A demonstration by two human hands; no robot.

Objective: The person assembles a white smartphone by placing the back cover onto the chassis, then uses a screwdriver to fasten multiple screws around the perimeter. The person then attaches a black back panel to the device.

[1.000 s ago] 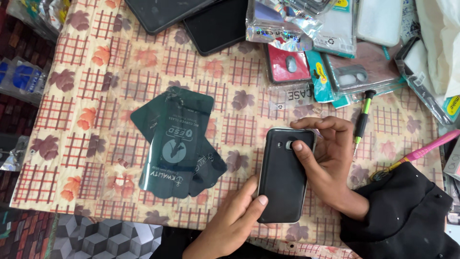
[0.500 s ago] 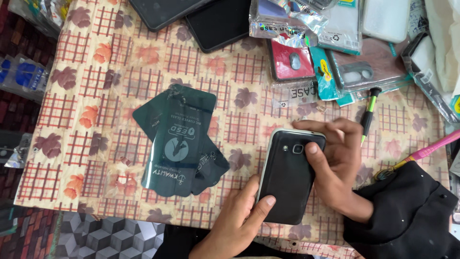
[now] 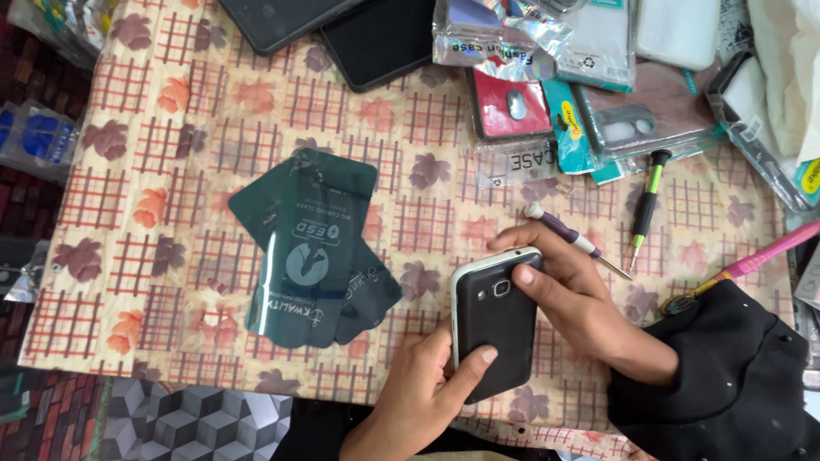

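Both hands grip the phone [image 3: 493, 329]: left [image 3: 427, 388] at its bottom, right [image 3: 581, 303] at its top; steady thumb pressure keeps it from slipping.

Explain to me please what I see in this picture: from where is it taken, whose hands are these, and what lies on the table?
There is no machine here. A person wears a camera on the head, so it looks down at that person's own two bare hands.

The left hand and the right hand together hold a black phone, its back side up, over a table with a patterned cloth.

On the cloth lie a fan of dark green flat packets, to the left of the phone. Beside the right hand are a purple-handled screwdriver and a black and green screwdriver. At the far edge lie packaged phone cases and dark flat devices. A pink tool shows at the right.
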